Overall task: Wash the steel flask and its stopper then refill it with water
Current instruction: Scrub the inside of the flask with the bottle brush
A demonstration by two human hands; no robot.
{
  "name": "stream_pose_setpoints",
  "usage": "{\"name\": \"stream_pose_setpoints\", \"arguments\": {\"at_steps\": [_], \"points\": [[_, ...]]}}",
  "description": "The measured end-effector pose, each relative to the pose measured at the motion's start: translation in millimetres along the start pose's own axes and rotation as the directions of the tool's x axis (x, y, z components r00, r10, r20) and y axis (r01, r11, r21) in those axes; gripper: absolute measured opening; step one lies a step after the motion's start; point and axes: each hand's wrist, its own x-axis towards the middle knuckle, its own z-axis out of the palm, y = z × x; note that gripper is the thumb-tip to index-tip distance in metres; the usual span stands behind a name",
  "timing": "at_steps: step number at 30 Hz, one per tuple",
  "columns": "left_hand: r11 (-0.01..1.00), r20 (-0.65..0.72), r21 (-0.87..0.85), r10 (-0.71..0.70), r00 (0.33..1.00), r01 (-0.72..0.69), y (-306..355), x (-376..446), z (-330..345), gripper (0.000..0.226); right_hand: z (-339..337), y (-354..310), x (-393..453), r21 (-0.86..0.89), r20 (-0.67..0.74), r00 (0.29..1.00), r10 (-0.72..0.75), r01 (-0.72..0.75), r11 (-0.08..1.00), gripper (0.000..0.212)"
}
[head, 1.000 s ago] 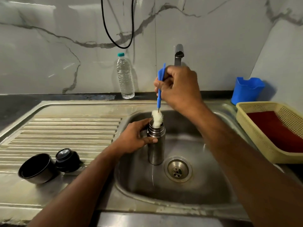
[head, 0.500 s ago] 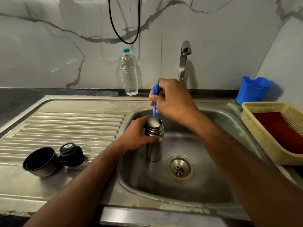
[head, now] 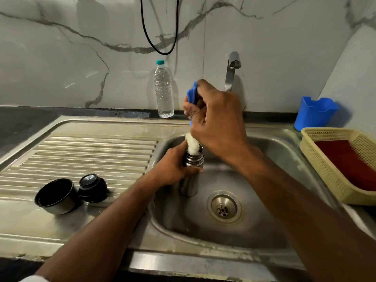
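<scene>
Steel flask: rigid, probably slick when wet; your left hand wraps its neck. Right hand fingers pinch the bottle brush above.

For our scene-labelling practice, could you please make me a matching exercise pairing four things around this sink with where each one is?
Things:
1. steel flask
2. stopper
3. plastic water bottle
4. yellow basket

Places:
A. upright against the marble wall, behind the sink
B. on the counter right of the basin
C. standing in the basin, held by the left hand
D. on the ribbed drainboard, beside the cup lid

Pairs: 1-C, 2-D, 3-A, 4-B
</scene>
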Motion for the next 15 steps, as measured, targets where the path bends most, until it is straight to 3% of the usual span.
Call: {"name": "stream_pose_setpoints", "arguments": {"at_steps": [2,7,12,15], "points": [[1.000,0.004,0.005,-0.001,1.000,0.001,1,0,0,0.066,4,4,-4,0.014,0.015,0.999,0.032,-0.032,0.999,0.023],[1.000,0.011,0.014,-0.004,1.000,0.004,0,1,1,0.063,10,16,-15,-0.049,0.225,0.960,0.167,-0.160,0.986,0.020],[1.000,0.012,0.010,0.002,1.000,-0.002,0,-1,0,0.073,-5,17,1,0.046,-0.018,0.987,0.157,-0.156,0.987,0.016],[1.000,0.000,0.012,-0.003,1.000,0.003,-2,2,1,0.068,9,15,-15,0.049,0.087,0.987,0.133,-0.138,0.989,0.018]]}}
